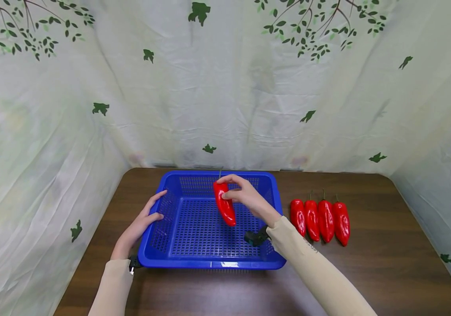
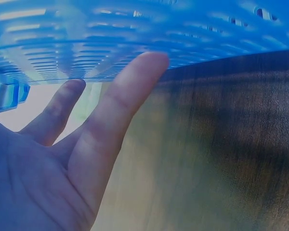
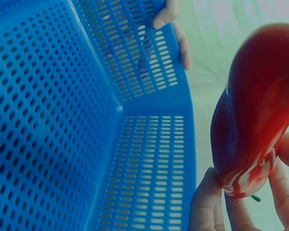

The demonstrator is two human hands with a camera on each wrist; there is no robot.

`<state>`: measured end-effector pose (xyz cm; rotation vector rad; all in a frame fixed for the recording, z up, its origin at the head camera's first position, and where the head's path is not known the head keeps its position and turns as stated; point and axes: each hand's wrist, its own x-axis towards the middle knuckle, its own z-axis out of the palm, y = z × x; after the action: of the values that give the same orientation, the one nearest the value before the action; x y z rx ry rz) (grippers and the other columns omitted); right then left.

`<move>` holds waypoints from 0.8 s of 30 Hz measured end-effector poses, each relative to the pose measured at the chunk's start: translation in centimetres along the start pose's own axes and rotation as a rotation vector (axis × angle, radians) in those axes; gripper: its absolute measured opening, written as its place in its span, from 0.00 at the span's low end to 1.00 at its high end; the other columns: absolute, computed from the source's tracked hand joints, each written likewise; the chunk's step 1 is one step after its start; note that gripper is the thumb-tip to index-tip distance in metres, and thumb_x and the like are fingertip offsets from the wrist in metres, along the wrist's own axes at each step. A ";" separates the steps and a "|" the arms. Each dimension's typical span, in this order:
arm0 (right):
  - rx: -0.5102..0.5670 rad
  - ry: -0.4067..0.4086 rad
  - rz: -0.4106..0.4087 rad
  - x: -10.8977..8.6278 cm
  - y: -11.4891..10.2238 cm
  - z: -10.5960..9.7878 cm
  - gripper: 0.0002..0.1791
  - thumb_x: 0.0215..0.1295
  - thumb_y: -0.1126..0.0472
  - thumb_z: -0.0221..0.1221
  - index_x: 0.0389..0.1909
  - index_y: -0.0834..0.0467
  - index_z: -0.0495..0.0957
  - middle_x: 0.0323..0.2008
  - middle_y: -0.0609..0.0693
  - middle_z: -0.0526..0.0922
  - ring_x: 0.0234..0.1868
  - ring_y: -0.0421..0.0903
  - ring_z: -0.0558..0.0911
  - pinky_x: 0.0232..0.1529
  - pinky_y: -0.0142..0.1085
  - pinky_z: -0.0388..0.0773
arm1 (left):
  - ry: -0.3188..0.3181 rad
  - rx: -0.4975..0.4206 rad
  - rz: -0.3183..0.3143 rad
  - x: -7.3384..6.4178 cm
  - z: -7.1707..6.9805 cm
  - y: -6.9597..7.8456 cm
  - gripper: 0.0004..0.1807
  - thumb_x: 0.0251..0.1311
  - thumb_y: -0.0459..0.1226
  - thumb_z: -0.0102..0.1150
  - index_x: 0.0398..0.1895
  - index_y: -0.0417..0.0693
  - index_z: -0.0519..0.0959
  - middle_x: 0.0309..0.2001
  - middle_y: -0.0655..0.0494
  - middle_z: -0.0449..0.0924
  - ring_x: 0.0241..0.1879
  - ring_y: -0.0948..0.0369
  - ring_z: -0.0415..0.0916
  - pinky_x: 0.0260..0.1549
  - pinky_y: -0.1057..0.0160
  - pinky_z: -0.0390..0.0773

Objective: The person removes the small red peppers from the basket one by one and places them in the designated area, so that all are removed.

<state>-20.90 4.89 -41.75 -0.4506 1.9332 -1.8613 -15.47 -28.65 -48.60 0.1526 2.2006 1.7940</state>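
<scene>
A red pepper [image 1: 224, 204] with a thin green stem hangs over the inside of a blue plastic basket [image 1: 211, 264]. My right hand [image 1: 249, 197] pinches it near the stem end between thumb and fingers; in the right wrist view the pepper [image 3: 260, 101] looks glossy, held above the basket's mesh floor. At the basket's left side, my left hand [image 1: 142, 221] holds the rim, thumb and a finger reaching over it. The left wrist view has fingers of that hand [image 2: 96, 125] lying along the perforated outer wall. No pepper lies on the visible basket floor.
Several red peppers [image 1: 326, 219] lie side by side in a row on the brown wooden table [image 1: 387, 263], right of the basket. A pale curtain [image 1: 233, 109] with leaf prints surrounds the table at the back and sides.
</scene>
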 end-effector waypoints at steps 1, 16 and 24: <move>-0.007 0.002 0.002 -0.2 -0.1 -0.2 0.22 0.62 0.71 0.58 0.58 0.63 0.72 0.57 0.61 0.71 0.43 0.53 0.82 0.43 0.43 0.81 | 0.000 0.002 0.001 0.0 0.0 0.0 0.36 0.67 0.33 0.43 0.75 0.64 0.47 0.74 0.42 0.35 0.65 0.33 0.50 0.50 0.40 0.72; 0.007 0.039 -0.007 -2.7 0.6 -4.1 0.20 0.63 0.70 0.57 0.56 0.63 0.73 0.54 0.59 0.73 0.43 0.53 0.79 0.45 0.47 0.79 | -0.005 0.020 0.031 0.2 0.0 -0.2 0.36 0.66 0.32 0.44 0.75 0.62 0.47 0.74 0.41 0.36 0.65 0.36 0.49 0.50 0.47 0.71; 0.026 0.090 0.015 -4.0 1.2 -6.1 0.21 0.62 0.70 0.56 0.57 0.64 0.72 0.55 0.59 0.72 0.44 0.52 0.78 0.41 0.42 0.80 | -0.009 0.017 0.039 0.0 0.1 0.1 0.36 0.66 0.32 0.44 0.75 0.61 0.47 0.74 0.40 0.36 0.65 0.36 0.50 0.49 0.48 0.71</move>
<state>-20.55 12.24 -42.54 -0.3493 1.9623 -1.9248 -15.42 -28.58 -48.55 0.2081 2.2217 1.7918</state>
